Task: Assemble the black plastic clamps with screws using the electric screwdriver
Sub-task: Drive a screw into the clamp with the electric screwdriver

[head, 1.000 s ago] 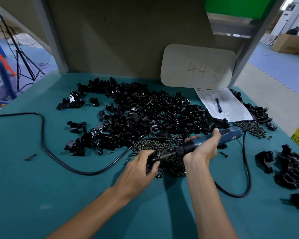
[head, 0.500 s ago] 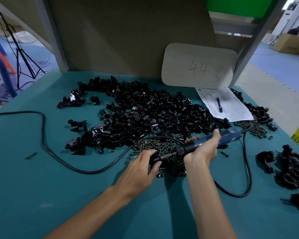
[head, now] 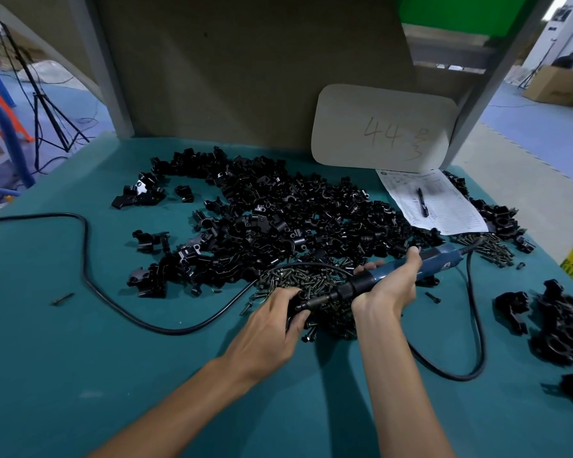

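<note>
Since half a second ago almost nothing has shifted in my head view: both hands sit where they were, and the driver has kept its slant. My left hand (head: 268, 328) is curled round a black clamp part (head: 292, 311), mostly hidden by the fingers, right at the near edge of the loose screws (head: 305, 282). My right hand (head: 389, 289) is wrapped round the electric screwdriver (head: 440, 257), thumb on top. The blue body points up and right, and the dark nose runs down-left into the left hand's grip. The tool's cable (head: 477, 325) loops off its back end over the green table (head: 80, 375). Another black cord (head: 86, 259) sweeps in from the left to the screw heap. Behind the screws lies the big heap of black clamps (head: 295, 219). A smaller group of clamp pieces (head: 559, 325) sits at the right edge. A second scatter of screws (head: 487, 247) lies near the tool's tail. One stray screw (head: 62, 298) rests far left. At the back a pen (head: 422, 201) lies on a printed sheet (head: 450, 213), below a card marked 44 (head: 384, 130).
</note>
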`<action>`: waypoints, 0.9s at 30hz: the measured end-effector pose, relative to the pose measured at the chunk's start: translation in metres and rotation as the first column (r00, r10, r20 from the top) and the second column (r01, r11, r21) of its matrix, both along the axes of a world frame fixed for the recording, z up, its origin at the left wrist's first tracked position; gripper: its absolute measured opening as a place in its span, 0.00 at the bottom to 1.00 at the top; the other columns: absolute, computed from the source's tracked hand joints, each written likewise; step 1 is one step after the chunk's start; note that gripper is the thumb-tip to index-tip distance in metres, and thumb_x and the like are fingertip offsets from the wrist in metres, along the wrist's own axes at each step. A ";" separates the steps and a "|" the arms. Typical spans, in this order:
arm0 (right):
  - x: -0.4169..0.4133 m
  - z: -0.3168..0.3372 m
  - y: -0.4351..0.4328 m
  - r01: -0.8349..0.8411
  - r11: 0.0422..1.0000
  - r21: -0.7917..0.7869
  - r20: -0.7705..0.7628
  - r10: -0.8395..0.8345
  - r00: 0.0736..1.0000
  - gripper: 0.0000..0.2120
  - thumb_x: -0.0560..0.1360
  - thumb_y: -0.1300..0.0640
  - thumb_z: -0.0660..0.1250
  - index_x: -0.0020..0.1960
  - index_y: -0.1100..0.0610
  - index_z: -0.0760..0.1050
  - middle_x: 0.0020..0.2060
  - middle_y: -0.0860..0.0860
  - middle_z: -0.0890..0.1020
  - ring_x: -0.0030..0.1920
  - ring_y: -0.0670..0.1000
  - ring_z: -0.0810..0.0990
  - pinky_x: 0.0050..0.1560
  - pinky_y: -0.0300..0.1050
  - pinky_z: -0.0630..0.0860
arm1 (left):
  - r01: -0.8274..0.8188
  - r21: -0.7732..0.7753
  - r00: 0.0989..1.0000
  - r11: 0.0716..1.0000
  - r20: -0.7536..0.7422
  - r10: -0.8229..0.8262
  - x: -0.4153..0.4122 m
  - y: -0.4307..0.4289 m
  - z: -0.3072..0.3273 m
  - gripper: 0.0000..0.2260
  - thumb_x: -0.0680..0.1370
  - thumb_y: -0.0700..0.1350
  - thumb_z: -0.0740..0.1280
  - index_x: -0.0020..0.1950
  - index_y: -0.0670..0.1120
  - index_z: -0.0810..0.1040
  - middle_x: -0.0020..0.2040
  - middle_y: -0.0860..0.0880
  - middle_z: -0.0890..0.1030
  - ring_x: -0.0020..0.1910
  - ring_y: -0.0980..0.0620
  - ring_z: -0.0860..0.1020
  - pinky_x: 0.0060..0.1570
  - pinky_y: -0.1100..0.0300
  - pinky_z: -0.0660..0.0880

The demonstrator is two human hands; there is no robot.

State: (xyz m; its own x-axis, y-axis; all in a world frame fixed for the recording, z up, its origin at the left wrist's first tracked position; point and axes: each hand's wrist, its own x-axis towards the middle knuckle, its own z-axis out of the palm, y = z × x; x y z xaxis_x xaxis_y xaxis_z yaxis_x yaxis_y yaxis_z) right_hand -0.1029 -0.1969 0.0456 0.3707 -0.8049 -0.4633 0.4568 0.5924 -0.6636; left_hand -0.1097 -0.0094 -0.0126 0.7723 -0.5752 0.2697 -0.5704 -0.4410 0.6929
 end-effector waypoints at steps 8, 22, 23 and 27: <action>0.000 0.000 0.001 -0.001 1.000 0.014 0.020 0.001 1.000 0.20 0.76 0.43 0.71 0.59 0.57 0.73 0.33 0.52 0.76 0.26 0.49 0.75 0.30 0.44 0.76 | 0.007 -0.033 1.000 0.999 -0.011 -0.007 0.001 0.001 -0.003 0.17 0.84 0.54 0.59 0.70 0.49 0.66 0.49 0.58 0.72 0.45 0.59 0.74 0.44 0.61 0.72; -0.040 0.033 -0.053 -0.261 0.914 -0.312 -0.031 0.265 0.964 0.15 0.78 0.53 0.73 0.60 0.55 0.71 0.44 0.51 0.78 0.35 0.48 0.80 0.36 0.44 0.82 | -0.370 -0.484 0.546 0.793 -0.804 -0.236 0.029 0.013 0.031 0.14 0.75 0.50 0.70 0.55 0.42 0.84 0.44 0.47 0.85 0.39 0.54 0.80 0.38 0.61 0.78; -0.050 0.033 -0.062 -0.379 0.846 -0.375 -0.217 0.318 0.923 0.13 0.78 0.55 0.73 0.57 0.54 0.72 0.46 0.53 0.78 0.35 0.50 0.80 0.34 0.44 0.82 | -0.409 -0.503 0.503 0.761 -0.820 -0.272 0.034 0.018 0.036 0.16 0.73 0.48 0.72 0.57 0.40 0.83 0.45 0.45 0.84 0.40 0.53 0.81 0.39 0.61 0.79; -0.084 0.018 -0.074 -0.834 0.382 -0.398 -0.874 0.119 0.471 0.10 0.77 0.52 0.74 0.54 0.52 0.75 0.48 0.56 0.81 0.44 0.59 0.81 0.42 0.56 0.83 | -0.337 -0.420 0.555 0.843 -0.811 -0.182 0.044 0.022 0.046 0.25 0.64 0.49 0.80 0.59 0.47 0.80 0.47 0.47 0.85 0.40 0.54 0.82 0.43 0.60 0.80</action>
State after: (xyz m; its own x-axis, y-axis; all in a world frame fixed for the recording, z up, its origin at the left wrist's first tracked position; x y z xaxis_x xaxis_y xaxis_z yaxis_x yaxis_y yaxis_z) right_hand -0.1867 -0.2712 0.0634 0.7133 -0.6881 -0.1331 -0.4692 -0.3278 -0.8200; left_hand -0.0653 0.0129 0.0330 0.8279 -0.4886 -0.2755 0.3588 0.0836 0.9297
